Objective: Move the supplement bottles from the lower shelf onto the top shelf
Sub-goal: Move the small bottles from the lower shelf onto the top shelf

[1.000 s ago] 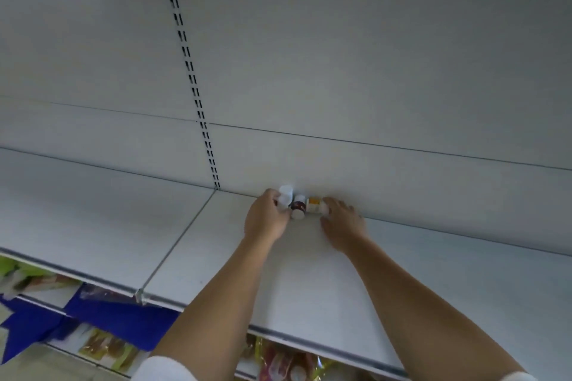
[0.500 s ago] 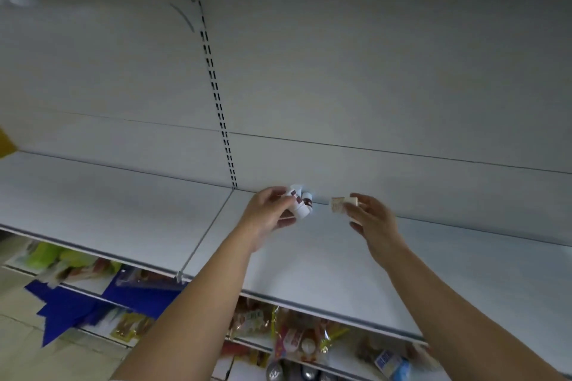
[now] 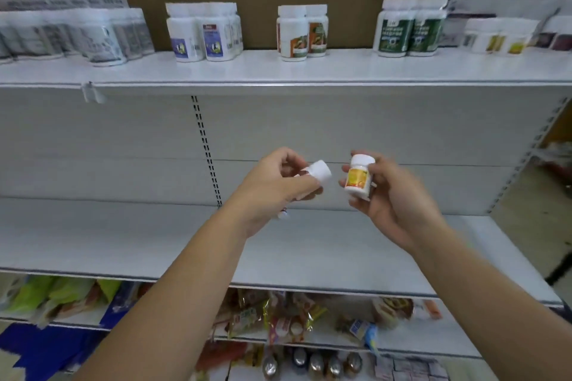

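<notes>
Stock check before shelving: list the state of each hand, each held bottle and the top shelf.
Left hand: grips white-capped bottle.
White-capped bottle: tilted, capped.
Right hand: holds yellow-labelled bottle.
Yellow-labelled bottle: upright, capped.
Green-labelled bottles: upright, capped, on top shelf.

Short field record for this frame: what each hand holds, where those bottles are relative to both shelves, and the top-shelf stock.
left hand: grips a tilted white-capped bottle; a possible second one is unclear
right hand: holds an upright yellow-label bottle
height: both held in the air, above the lower shelf, below the top shelf
stock up top: blue-label bottles, orange-label bottles, green-label bottles, standing in groups
task state: held bottles not yet shelved
</notes>
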{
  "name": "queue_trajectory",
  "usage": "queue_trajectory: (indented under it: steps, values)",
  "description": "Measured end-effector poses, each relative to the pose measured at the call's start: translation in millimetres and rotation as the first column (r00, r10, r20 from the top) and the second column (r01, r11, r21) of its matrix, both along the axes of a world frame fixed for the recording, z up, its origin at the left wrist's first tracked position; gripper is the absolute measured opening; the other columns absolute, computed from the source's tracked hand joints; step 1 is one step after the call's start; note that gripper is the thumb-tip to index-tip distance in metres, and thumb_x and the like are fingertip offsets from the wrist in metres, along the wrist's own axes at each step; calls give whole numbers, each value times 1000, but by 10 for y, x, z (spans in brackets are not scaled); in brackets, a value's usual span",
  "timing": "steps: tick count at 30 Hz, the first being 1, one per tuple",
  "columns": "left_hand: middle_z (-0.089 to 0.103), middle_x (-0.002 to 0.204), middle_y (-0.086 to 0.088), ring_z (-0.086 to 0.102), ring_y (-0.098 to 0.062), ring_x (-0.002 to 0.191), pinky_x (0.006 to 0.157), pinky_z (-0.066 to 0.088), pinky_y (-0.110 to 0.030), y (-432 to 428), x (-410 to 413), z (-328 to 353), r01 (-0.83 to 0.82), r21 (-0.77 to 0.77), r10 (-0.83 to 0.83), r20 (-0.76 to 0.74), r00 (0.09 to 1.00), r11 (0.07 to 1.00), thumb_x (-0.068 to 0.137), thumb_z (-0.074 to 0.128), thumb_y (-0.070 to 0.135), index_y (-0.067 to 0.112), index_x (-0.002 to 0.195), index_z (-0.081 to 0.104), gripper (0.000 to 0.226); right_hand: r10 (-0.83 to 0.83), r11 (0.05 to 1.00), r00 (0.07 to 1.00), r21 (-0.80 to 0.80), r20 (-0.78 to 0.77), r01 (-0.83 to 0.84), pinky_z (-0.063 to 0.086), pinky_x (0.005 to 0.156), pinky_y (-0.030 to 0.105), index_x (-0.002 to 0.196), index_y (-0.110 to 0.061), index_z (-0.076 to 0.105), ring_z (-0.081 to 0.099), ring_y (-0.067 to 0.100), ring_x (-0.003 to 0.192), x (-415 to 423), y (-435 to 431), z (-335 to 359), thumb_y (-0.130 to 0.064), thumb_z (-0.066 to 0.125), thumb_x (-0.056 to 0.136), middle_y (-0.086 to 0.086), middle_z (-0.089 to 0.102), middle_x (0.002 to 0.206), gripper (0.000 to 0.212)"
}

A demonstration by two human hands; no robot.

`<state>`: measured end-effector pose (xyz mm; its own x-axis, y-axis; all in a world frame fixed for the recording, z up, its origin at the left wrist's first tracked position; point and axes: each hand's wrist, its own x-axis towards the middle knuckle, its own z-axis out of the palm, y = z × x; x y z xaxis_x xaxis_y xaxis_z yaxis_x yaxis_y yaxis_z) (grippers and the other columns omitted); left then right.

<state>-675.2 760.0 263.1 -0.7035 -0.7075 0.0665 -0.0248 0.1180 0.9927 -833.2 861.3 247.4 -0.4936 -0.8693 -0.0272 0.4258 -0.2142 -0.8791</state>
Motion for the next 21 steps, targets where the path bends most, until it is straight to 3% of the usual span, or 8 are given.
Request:
queue_trajectory:
  steps: [2, 4, 6, 10, 14, 17, 21]
  values:
    - [70, 92, -8, 73, -22, 88, 99, 47, -52, 102, -25, 198, 44, 4, -44, -22, 999, 999, 67, 73, 20, 14, 93, 54, 32, 1, 999, 997, -33, -74, -4, 51, 55, 27, 104, -16, 64, 66, 21, 77, 5, 177, 203, -8, 37, 96, 8, 68, 93, 29]
    - [67, 92, -5, 71, -13, 82, 87, 55, -35, 191, -75, 368, 87, -30, -88, -31, 996, 996, 75, 69, 16, 16, 101, 55, 29, -2, 998, 986, -59, -168, -8, 52, 60, 27, 105, -17, 64, 66, 20, 80, -15, 321, 396, -10, 43, 96, 7, 68, 94, 24]
    - [65, 92, -1, 66, -9, 78, 77, 53, -28, 280, -137, 531, 113, -118, -112, 12, 994, 987, 81, 65, 16, 21, 110, 58, 30, -9, 996, 968, -89, -252, -14, 52, 63, 26, 108, -19, 64, 66, 18, 82, -60, 429, 554, -11, 49, 95, 6, 68, 94, 21]
    - [69, 94, 1, 59, -10, 81, 77, 51, -25, 449, -347, 840, 117, -193, -114, 28, 993, 974, 96, 52, 13, 21, 111, 64, 21, -25, 990, 943, -138, -332, -22, 52, 64, 27, 110, -19, 64, 65, 19, 85, -253, 590, 802, -9, 51, 95, 6, 67, 94, 22]
    - [63, 89, -5, 57, -15, 80, 73, 50, -25, 576, -701, 1069, 92, -53, -97, -99, 990, 994, 98, 42, 14, 15, 103, 68, 27, -74, 988, 921, -152, -381, 17, 53, 67, 29, 113, -19, 63, 66, 19, 85, -563, 722, 997, -10, 53, 94, 7, 69, 94, 23]
    - [61, 89, -4, 57, -14, 81, 74, 50, -26, 620, -1035, 1194, 82, -112, -96, -134, 986, 990, 97, 47, 13, 17, 99, 68, 21, -98, 986, 908, -166, -407, 33, 54, 68, 29, 113, -16, 59, 68, 19, 84, -883, 808, 1142, -9, 55, 93, 7, 71, 93, 22]
    - [68, 97, -4, 64, -14, 89, 93, 53, -37, 600, -1534, 1350, 77, -229, -113, -149, 982, 970, 92, 61, 13, 18, 106, 68, 16, -129, 983, 882, -176, -453, 53, 55, 68, 28, 110, -14, 60, 68, 20, 85, -1405, 897, 1322, -8, 55, 93, 8, 67, 93, 19]
